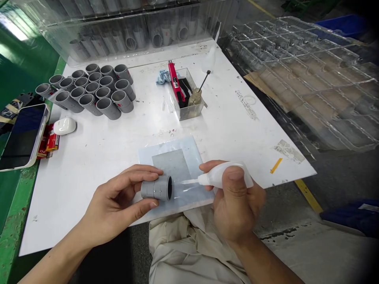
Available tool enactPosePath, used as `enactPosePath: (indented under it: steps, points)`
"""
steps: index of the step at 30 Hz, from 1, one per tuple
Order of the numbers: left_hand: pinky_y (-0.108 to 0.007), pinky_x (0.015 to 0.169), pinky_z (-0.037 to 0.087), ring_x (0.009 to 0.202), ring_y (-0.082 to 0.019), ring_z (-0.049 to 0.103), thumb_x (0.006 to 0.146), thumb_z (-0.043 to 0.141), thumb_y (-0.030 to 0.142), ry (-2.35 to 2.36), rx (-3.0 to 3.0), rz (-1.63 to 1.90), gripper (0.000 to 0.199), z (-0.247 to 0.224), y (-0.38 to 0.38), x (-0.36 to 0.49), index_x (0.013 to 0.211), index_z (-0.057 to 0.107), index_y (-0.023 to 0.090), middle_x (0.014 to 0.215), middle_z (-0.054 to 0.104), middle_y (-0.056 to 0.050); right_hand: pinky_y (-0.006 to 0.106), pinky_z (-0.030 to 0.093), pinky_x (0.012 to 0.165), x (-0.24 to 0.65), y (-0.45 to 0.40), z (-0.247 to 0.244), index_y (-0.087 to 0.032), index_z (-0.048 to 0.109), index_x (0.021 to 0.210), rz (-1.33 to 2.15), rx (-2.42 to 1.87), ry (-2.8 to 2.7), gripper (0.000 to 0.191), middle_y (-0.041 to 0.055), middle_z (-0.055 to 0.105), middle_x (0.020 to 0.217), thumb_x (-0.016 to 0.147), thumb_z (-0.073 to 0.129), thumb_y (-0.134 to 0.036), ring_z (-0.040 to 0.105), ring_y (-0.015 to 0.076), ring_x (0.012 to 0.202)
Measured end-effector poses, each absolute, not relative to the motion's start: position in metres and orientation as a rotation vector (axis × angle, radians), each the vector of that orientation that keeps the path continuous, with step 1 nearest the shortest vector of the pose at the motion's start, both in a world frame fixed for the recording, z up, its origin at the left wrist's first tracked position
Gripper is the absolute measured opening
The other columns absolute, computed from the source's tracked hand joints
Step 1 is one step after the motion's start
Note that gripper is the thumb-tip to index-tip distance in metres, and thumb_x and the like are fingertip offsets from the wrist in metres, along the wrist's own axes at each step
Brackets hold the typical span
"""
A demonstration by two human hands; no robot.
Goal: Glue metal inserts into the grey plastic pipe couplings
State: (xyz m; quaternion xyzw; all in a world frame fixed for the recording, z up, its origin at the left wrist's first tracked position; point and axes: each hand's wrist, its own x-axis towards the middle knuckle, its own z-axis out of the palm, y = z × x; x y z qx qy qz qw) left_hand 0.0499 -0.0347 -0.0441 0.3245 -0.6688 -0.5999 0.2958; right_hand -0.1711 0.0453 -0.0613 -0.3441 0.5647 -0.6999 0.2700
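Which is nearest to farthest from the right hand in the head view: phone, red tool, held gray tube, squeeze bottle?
1. Squeeze bottle: held in the right hand.
2. Gray tube: to its left, in the left hand.
3. Red tool: ahead and left, in the clear bin.
4. Phone: far left.

1. Between the left hand (121, 203) and the right hand (237, 207) there is only a narrow gap, from the grey tube (152, 190) to the tip of the bottle (216, 175).
2. Straight ahead, the small clear box (192, 113) stands in the way, and its thin stick (204, 82) rises above.
3. Between this box and the standing tubes (108, 108), I see a free lane on the white table (100, 148).
4. Behind, the plastic trays (207, 17) close the far side.
5. Right of the box, the room is wide.
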Motion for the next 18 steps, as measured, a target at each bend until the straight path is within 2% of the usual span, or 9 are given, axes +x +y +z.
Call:
enactPosePath:
  steps: [5,8,10,14,18]
  points:
    - [-0.021,0.088,0.064,0.124,-0.022,0.072,0.090,0.084,0.010,-1.749,0.924,-1.581,0.042,-0.0451,-0.0313,0.0495,0.125,0.079,0.033,0.135,0.078,-0.005,0.035,0.049,0.055,-0.1728,0.0474,-0.0588,-0.024,0.084,0.088,-1.853,-0.917,1.529,0.043,0.0029,0.071,0.071,0.110,0.062,-0.054,0.061,0.0208,0.060]
    - [-0.025,0.089,0.067,0.120,-0.025,0.076,0.088,0.086,0.010,-1.704,0.928,-1.592,0.042,-0.0439,-0.0296,0.0486,0.124,0.080,0.031,0.132,0.080,-0.006,0.037,0.050,0.058,-0.1735,0.0473,-0.0572,-0.023,0.085,0.090,-1.880,-0.872,1.508,0.045,0.0042,0.071,0.072,0.111,0.062,-0.055,0.062,0.0222,0.062]
    - [-0.024,0.090,0.066,0.118,-0.023,0.077,0.088,0.087,0.009,-1.685,0.918,-1.613,0.044,-0.0425,-0.0294,0.0478,0.125,0.079,0.031,0.131,0.081,-0.006,0.039,0.050,0.058,-0.1732,0.0466,-0.0567,-0.024,0.085,0.091,-1.906,-0.846,1.494,0.044,0.0052,0.072,0.074,0.110,0.063,-0.056,0.063,0.0230,0.063]
    - [-0.017,0.094,0.062,0.124,-0.018,0.071,0.091,0.084,0.008,-1.699,0.888,-1.634,0.045,-0.0430,-0.0307,0.0471,0.127,0.077,0.033,0.134,0.077,-0.003,0.038,0.050,0.058,-0.1717,0.0450,-0.0565,-0.025,0.086,0.091,-1.927,-0.829,1.497,0.043,0.0055,0.076,0.083,0.109,0.065,-0.058,0.063,0.0220,0.064]
    - [-0.020,0.095,0.061,0.129,-0.019,0.066,0.093,0.080,0.005,-1.706,0.860,-1.657,0.041,-0.0470,-0.0311,0.0487,0.124,0.075,0.032,0.140,0.071,-0.006,0.036,0.051,0.058,-0.1713,0.0443,-0.0565,-0.025,0.085,0.092,-1.908,-0.844,1.516,0.044,0.0035,0.074,0.078,0.110,0.063,-0.058,0.062,0.0211,0.064]
